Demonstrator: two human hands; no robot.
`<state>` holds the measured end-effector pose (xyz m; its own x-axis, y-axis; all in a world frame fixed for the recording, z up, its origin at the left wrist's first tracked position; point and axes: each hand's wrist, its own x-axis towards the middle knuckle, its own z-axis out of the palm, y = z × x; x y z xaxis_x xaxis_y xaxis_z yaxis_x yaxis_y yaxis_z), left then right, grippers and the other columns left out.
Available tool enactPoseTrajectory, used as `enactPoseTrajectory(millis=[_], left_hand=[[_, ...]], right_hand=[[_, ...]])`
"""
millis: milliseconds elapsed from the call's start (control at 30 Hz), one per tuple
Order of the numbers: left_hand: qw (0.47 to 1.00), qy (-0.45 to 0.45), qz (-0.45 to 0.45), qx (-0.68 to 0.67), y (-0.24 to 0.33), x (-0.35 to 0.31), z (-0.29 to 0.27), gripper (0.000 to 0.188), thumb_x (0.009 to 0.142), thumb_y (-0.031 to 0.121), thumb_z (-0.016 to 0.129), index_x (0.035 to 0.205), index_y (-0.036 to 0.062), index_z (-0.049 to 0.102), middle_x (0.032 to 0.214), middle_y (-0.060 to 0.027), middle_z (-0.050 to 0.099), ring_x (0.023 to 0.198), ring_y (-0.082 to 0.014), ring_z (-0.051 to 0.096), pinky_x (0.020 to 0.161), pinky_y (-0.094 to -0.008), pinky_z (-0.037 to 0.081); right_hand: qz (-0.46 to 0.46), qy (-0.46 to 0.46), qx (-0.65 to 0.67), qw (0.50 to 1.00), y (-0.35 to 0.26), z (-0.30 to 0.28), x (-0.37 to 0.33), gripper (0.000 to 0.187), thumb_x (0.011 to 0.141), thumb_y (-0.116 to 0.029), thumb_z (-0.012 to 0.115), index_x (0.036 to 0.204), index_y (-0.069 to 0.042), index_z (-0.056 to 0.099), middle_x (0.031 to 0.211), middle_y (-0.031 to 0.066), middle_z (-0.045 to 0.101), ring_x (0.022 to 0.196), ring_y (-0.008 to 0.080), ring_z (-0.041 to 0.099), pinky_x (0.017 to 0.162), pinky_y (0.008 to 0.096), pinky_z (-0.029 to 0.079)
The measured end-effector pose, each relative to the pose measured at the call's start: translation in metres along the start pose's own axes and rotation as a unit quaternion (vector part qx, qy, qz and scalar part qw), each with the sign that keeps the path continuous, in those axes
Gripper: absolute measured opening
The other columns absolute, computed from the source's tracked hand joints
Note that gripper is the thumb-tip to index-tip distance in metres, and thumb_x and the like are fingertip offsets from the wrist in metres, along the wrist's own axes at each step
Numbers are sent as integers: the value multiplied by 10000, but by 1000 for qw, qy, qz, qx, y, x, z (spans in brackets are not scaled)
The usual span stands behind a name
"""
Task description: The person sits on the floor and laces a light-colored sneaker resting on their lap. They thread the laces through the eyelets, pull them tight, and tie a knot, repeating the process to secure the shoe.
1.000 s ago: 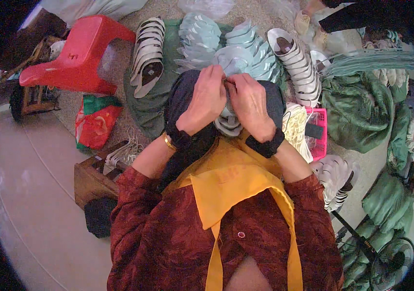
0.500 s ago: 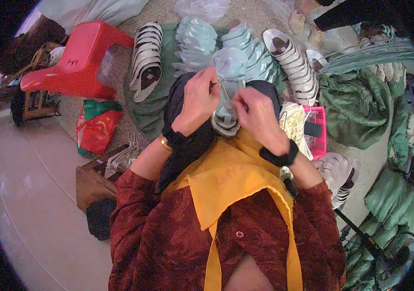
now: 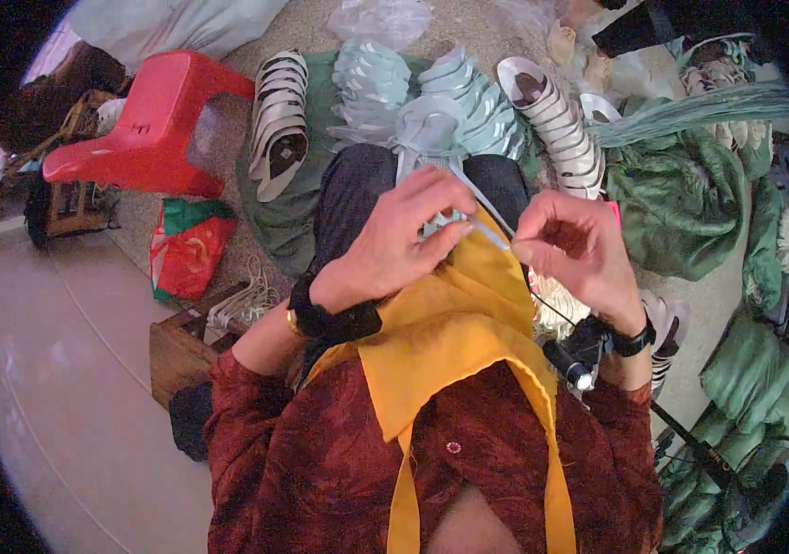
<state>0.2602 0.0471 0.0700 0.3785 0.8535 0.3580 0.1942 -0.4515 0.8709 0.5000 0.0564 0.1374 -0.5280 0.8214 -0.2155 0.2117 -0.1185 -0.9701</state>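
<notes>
A pale blue-grey mesh shoe upper lies over my knees, its lower part covered by my left hand. From it a light shoelace runs slantwise toward my right hand, which pinches it between thumb and forefinger, to the right of the upper. The fingers of my left hand are closed over the upper, thumb and forefinger together on another stretch of the lace. Beyond my knees, stacks of pale blue uppers rest on a green cloth.
White uppers stand nested in a left row and a right row. A red plastic stool is at the far left, above a red-green bag. Laces lie by a wooden box. Green sacking and a bundle of green cords lie right.
Both hands have come nearer to me, and the right has swung outward to the right, drawing the lace away from the upper. The left now covers the upper's lower part.
</notes>
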Motion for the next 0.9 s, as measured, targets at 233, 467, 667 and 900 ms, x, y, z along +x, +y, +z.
enactPoseTrajectory(millis=[233, 467, 667, 900], left_hand=[[981, 65, -111, -146, 14, 10, 9, 62, 966, 43, 622, 989, 26, 567, 875, -35, 657, 800, -107, 606, 696, -249, 489], [946, 104, -152, -266, 12, 22, 10, 75, 1012, 103, 603, 989, 38, 576, 915, -10, 655, 740, -43, 520, 694, -219, 446], [930, 133, -180, -291, 10, 31, 17, 60, 986, 101, 643, 949, 56, 629, 910, -4, 669, 739, -40, 504, 671, -214, 420], [890, 100, -219, -386, 4, 33, 12, 17, 966, 70, 655, 955, 63, 643, 970, -47, 708, 754, -57, 529, 672, -223, 425]], right_hand=[[-86, 67, 143, 984, -3, 3, 23, 151, 909, -40, 729, 1044, 0, 675, 866, 21, 699, 777, 104, 676, 777, 246, 571], [-38, 138, 118, 983, 2, -5, 47, 170, 951, -97, 693, 1089, 2, 703, 955, 82, 753, 699, 95, 675, 641, 242, 589], [-49, 150, 78, 984, 0, 0, 55, 174, 949, -121, 701, 1078, -5, 719, 843, 42, 741, 571, 51, 619, 484, 194, 478], [-50, 143, 83, 985, -2, 1, 61, 181, 953, -140, 704, 1075, -9, 727, 762, 18, 710, 540, 48, 596, 456, 188, 447]])
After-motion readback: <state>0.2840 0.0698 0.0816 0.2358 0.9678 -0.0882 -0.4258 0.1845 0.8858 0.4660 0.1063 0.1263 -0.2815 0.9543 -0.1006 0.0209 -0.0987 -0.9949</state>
